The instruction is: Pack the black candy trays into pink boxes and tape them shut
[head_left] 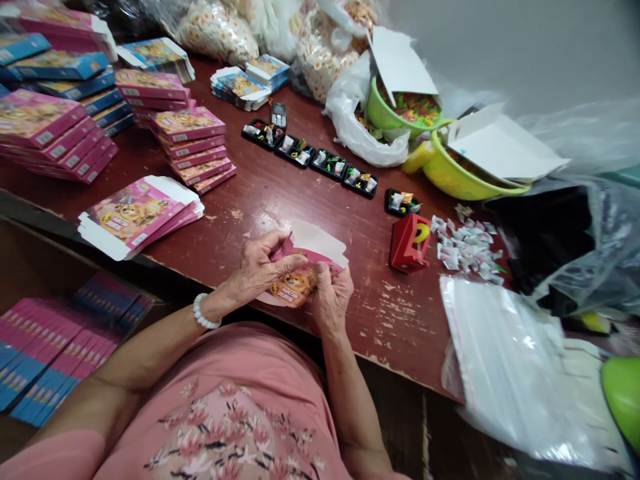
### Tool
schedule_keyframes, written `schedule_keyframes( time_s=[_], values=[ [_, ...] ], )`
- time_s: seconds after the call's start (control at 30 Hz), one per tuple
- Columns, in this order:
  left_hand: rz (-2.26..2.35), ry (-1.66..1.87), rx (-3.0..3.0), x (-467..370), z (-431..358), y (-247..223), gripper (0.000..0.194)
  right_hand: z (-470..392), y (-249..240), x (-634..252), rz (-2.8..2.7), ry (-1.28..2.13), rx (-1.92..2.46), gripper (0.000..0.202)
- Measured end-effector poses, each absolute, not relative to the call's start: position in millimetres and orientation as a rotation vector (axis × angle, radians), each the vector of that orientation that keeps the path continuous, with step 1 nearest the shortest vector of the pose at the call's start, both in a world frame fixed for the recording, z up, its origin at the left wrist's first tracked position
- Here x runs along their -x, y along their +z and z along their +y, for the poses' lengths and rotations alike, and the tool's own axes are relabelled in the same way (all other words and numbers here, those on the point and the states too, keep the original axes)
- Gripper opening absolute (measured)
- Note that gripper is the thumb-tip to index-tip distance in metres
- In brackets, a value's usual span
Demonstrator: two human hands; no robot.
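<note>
Boxes [40, 120] with pink print were found stacked at the far left of the counter [250, 200], blue boxes [85, 90] piled behind them. Nearer the person lay flat cartons [135, 210], overlapping, printed side up, white flaps out at both ends.

The left hand [257, 267], a bracelet [203, 313] at its wrist, had its fingers closed on the left side of a pink carton [293, 283], thumb over the print. That carton was at the counter's near edge, directly before the person; whether it touched the surface could not be told. Its printed face was turned up toward the person, and its broad white flap pointed away, toward the far right. The body slanted the same way; with both sides covered, its long axis could not be confirmed. The right hand [333, 290] gripped the opposite side, thumb on top, fingers curled around the edge.

Beyond, black trays [327, 163] stood in a slanting row, one set apart at the right. Further right were a red dispenser [407, 247], scattered wrapped pieces [467, 250] and clear bags [510, 360].
</note>
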State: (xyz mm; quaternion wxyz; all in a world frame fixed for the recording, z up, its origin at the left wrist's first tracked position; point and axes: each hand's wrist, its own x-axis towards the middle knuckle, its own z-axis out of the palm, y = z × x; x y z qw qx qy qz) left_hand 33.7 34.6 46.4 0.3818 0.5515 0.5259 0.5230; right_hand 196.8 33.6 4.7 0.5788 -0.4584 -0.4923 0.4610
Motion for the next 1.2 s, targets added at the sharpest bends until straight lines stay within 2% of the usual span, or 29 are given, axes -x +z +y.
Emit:
schedule_keyframes(
  time_s=[0.2, 0.37, 0.53, 0.6, 0.7, 0.73, 0.8, 0.9, 1.07, 1.2],
  values=[
    [1.442, 1.362, -1.47, -33, 37, 51, 0.042, 32, 6, -196, -1.104, 1.108, 1.047, 0.031],
    [1.431, 1.34, -1.232, -28, 36, 31, 0.04, 23, 10, -200, -1.088, 1.369, 0.985, 0.037],
    [1.301, 1.334, -0.985, -41, 28, 16, 0.038, 13, 3, -202, -1.094, 1.219, 1.169, 0.032],
    [1.268, 1.344, -0.959, -47, 23, 13, 0.05, 10, -1, -204, -1.096, 1.189, 1.201, 0.039],
    [1.248, 1.307, -0.994, -49, 12, 9, 0.077, 3, -5, -211, -1.107, 1.239, 1.202, 0.066],
    [1.254, 1.285, -1.016, -48, 8, 7, 0.081, 0, -6, -213, -1.1, 1.256, 1.192, 0.069],
    [1.294, 1.245, -1.067, -43, -3, 3, 0.081, -7, -8, -218, -1.093, 1.25, 1.169, 0.061],
    [1.365, 1.135, -1.101, -33, -17, -6, 0.069, -19, -14, -225, -1.153, 1.179, 1.153, 0.045],
    [1.387, 0.925, -1.12, -16, -30, -24, 0.072, -36, -26, -236, -1.383, 1.054, 1.194, 0.045],
    [1.375, 0.742, -1.245, -3, -31, -21, 0.063, -43, -23, -247, -1.61, 0.876, 1.243, 0.036]
  ],
)
